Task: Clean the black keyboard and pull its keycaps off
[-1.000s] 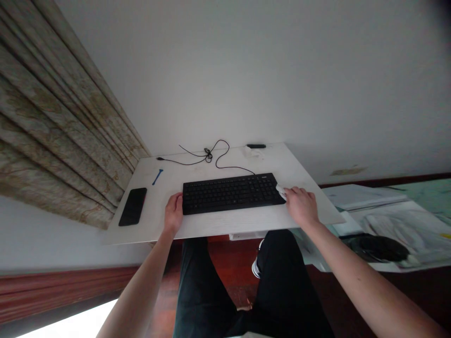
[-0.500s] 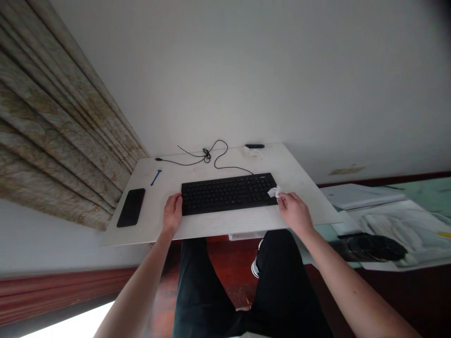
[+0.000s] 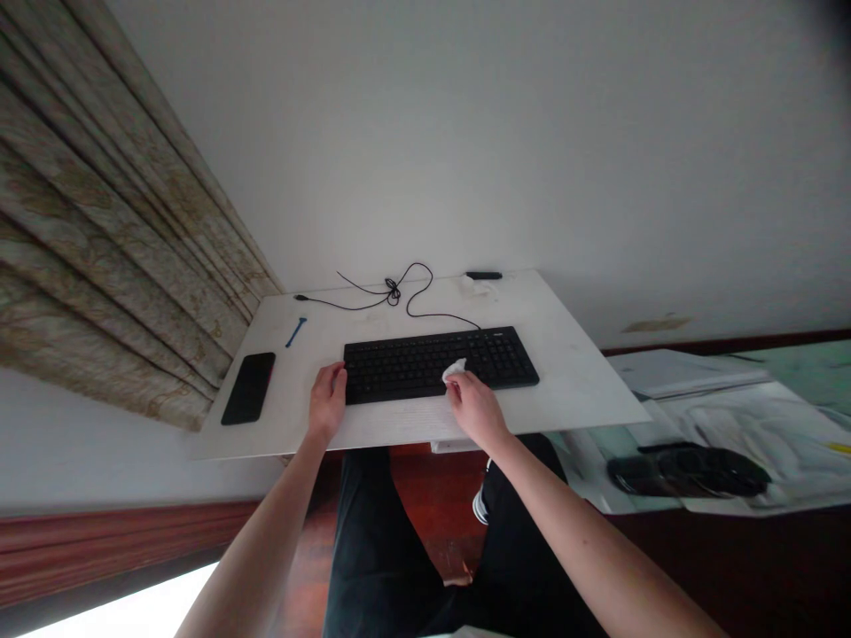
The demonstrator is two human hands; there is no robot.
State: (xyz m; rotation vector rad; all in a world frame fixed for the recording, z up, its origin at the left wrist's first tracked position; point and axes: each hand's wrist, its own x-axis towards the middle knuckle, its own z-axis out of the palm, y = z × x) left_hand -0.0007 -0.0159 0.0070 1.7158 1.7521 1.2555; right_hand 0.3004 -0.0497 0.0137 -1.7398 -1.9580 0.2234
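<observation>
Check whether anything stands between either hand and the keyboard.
Only the white tissue pinched in the right hand appears between its fingers and the keyboard. Nothing visible blocks the left hand, at the keyboard's left end.

"What pose is this?"
"Left forearm (image 3: 259, 536) slants far and right, right forearm (image 3: 585, 532) far and left; both are bare."
"And the left hand (image 3: 326, 400)?"
"Loosely curled, its thumb (image 3: 340, 384) on the right side."
"The right hand (image 3: 477, 408)?"
"Back upward, fingers (image 3: 455, 380) pinched together."
</observation>
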